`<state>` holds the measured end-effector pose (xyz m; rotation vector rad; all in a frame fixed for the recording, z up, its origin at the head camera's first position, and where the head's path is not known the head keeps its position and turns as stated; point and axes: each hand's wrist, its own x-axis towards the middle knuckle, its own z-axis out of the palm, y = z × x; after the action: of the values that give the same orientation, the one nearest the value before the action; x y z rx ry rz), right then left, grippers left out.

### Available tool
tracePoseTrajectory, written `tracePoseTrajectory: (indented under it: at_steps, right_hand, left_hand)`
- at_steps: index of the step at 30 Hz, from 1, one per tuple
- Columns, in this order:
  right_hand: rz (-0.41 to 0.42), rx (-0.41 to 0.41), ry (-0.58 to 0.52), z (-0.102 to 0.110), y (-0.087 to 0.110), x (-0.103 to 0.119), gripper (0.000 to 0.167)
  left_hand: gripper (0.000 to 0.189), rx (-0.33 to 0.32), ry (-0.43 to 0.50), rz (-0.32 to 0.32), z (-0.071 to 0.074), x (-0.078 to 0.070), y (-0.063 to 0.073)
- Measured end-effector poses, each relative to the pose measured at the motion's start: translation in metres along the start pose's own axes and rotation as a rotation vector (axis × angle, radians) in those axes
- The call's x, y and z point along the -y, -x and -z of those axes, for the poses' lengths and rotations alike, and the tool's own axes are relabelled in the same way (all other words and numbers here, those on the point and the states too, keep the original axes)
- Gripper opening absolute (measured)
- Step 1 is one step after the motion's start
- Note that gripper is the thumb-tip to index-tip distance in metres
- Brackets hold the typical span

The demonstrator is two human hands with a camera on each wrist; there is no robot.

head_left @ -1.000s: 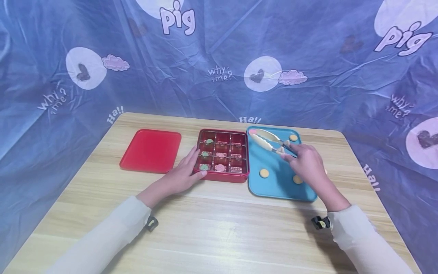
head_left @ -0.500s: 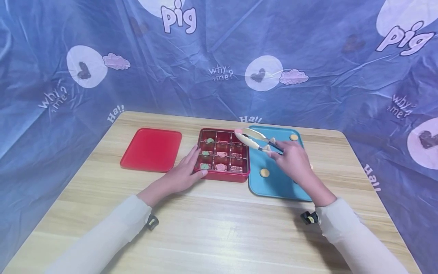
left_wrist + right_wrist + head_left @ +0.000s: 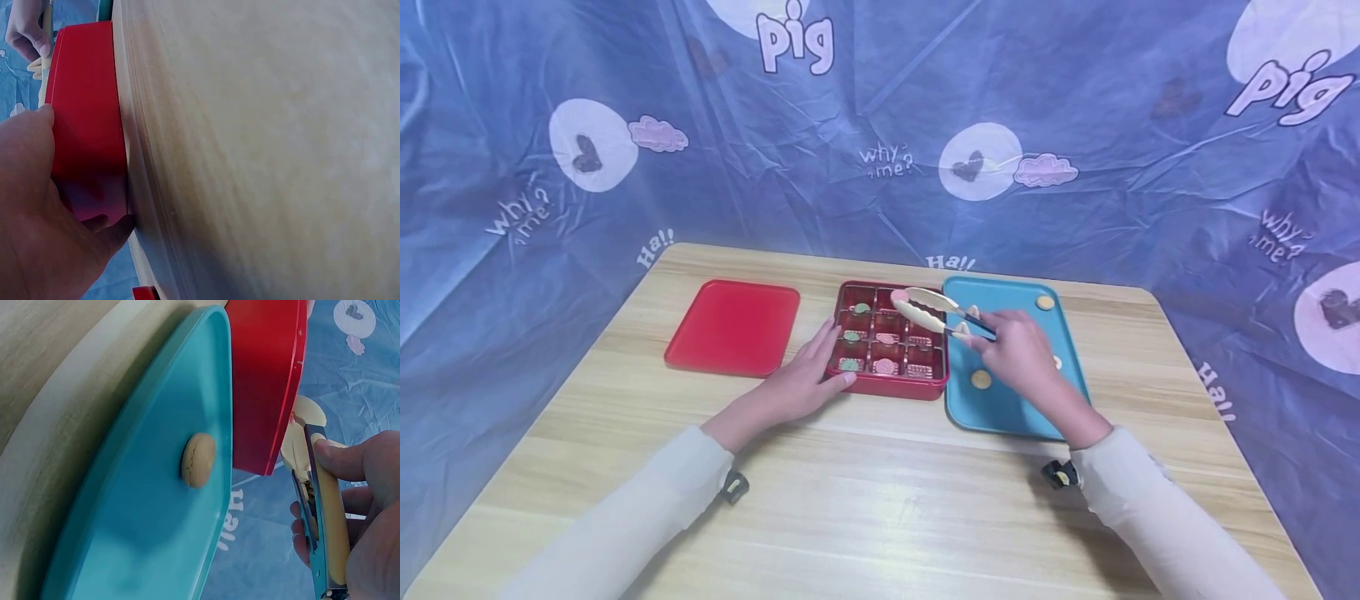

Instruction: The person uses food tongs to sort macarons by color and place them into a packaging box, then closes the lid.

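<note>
In the head view, my left hand (image 3: 799, 385) holds the near left corner of a red box (image 3: 891, 385), thumb on its front wall and fingers along its left side. The box has a clear divided insert; green macarons (image 3: 850, 365) lie in its left column and pink macarons (image 3: 885, 367) in the middle one. My right hand (image 3: 1024, 352) grips serving tongs (image 3: 925, 317) with cream tips and dark handles. Between the tips, over the box's back middle compartment, a pink macaron (image 3: 899, 297) is held. The right wrist view shows my thumb pressing the tongs' handle.
A blue tray (image 3: 1015, 417) stands right against the box, with tan macarons (image 3: 981, 380) on it. Left of the box lies a red lid (image 3: 733, 329). A printed blue cloth (image 3: 820, 192) hangs behind the wooden table (image 3: 850, 517).
My right hand has moved left, carrying the pink macaron in the tongs from over the blue tray's back corner to over the box. My left hand stays at the box.
</note>
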<state>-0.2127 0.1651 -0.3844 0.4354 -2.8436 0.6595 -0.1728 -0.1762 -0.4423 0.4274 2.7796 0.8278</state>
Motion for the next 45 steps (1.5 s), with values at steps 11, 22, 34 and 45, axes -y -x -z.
tracePoseTrajectory:
  at_steps: [11, 22, 34, 45]
  right_hand:
    - [0.000, 0.022, 0.000, -0.005, -0.002, 0.004, 0.052]
    - [-0.018, 0.052, 0.017, -0.010, -0.002, 0.004, 0.055]
    - [-0.038, 0.055, -0.007, -0.007, 0.000, 0.003, 0.056]
    - [-0.049, 0.045, -0.046, 0.006, 0.005, -0.009, 0.055]
  left_hand:
    - [0.098, 0.002, -0.005, -0.004, 0.000, 0.000, 0.000]
    - [0.096, 0.004, -0.016, -0.007, 0.001, -0.002, 0.001]
    - [0.096, 0.005, -0.012, -0.012, 0.002, -0.003, 0.001]
    - [0.097, 0.008, -0.010, -0.004, 0.002, -0.003, 0.002]
